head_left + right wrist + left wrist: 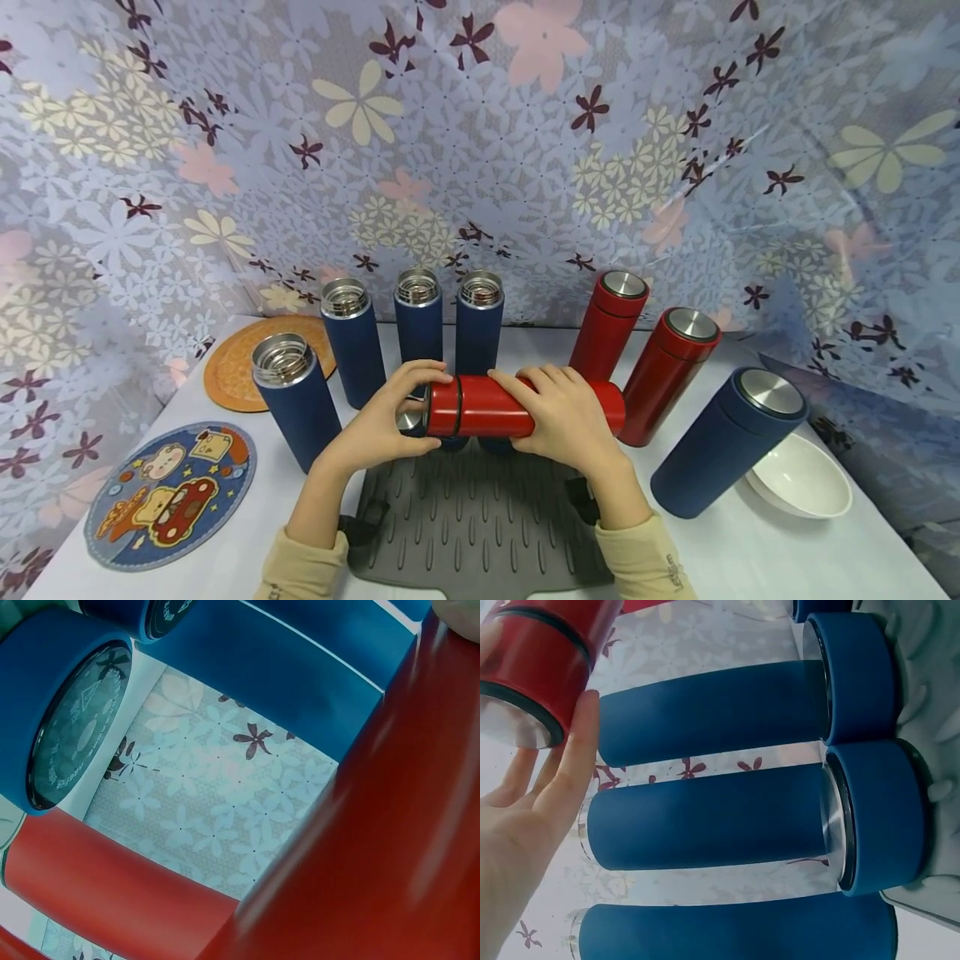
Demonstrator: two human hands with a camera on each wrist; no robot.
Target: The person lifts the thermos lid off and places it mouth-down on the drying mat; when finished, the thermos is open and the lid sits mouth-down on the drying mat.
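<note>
A red thermos [491, 408] lies sideways in the air over the grey mat [480, 517], held by both hands. My left hand [375, 425] grips its lid [444, 408], at the left end, with fingers above and thumb below. In the left wrist view the lid's steel top [517, 724] shows beside the fingers. Around the middle of the body wraps my right hand [566, 417]. Behind the thermos stand open-necked blue thermoses [420, 329]. Blue lids [881, 817] sit on the mat's far edge, partly hidden by the red thermos in the head view.
Another open-necked blue thermos [296, 404] stands at left, by a round orange board [232, 375] and a cartoon mat [172, 492]. At right are two lidded red thermoses [667, 375], a lidded blue thermos [727, 442] and a white bowl [802, 479]. Floral cloth [480, 167] hangs behind.
</note>
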